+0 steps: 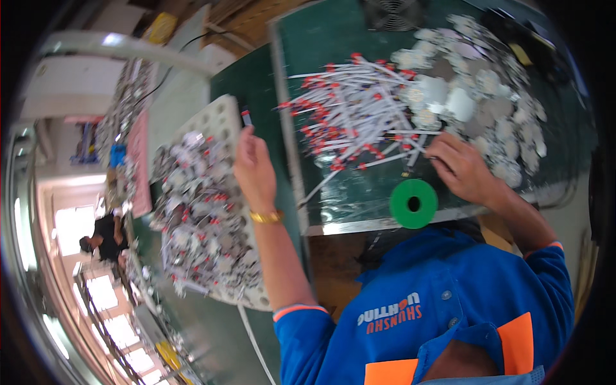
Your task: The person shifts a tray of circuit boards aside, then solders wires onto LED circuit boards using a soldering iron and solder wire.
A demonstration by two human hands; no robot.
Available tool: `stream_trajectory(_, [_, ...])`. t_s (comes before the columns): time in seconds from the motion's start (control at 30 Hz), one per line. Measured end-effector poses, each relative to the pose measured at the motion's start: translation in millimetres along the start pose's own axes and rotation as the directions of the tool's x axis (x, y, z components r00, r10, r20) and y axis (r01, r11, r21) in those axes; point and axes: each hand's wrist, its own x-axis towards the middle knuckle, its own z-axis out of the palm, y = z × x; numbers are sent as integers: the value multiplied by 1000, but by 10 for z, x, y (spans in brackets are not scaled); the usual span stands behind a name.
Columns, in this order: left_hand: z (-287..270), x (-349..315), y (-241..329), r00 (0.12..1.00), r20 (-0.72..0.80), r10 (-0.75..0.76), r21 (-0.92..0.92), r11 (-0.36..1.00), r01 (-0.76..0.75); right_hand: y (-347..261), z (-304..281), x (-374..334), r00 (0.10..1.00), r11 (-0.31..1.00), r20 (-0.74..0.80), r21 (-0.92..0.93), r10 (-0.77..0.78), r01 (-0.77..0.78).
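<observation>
White sticks [369,112] lie beside the right hand [467,172], fingers [449,151] curled.

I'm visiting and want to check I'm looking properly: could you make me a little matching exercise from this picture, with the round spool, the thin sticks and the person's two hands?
Column one
1. Round spool
2. Thin sticks
3. Left hand
4. Right hand

Column two
A. At the right-hand edge of the heap of sticks
B. Green, with a dark hole in the middle
C. At the right-hand edge of the pale tray with holes
D. Mostly white, many with red ends

Right pairs: 1-B, 2-D, 3-C, 4-A.
</observation>
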Motion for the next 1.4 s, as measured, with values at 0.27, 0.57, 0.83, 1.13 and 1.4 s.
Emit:
stream_trajectory(0.27, [726, 927, -925, 986, 93, 140, 706, 689, -164, 27, -246, -100, 978, 971, -182, -233, -106, 62])
stream_trajectory(0.57, [558, 888, -836, 996, -51, 68, 704, 710, -12, 679, -1466, -672, 610, 902, -702, 112, 369, -417])
stream_trajectory(0.83, [449, 603, -365, 968, -164, 191, 310, 942, -133, 1798, -2225, -245, 585, 503, -364, 860, 725, -88])
stream_trajectory(1.13, [339, -520, 715, 932, 361, 28, -336, 936, 102, 2344, -2298, 316, 513, 490, -290, 814, 808, -311])
stream_trajectory(1.4, [660, -697, 893, 751, 578, 320, -198, 947, -251, 1134, -2075, -279, 611, 862, -655, 498, 444, -93])
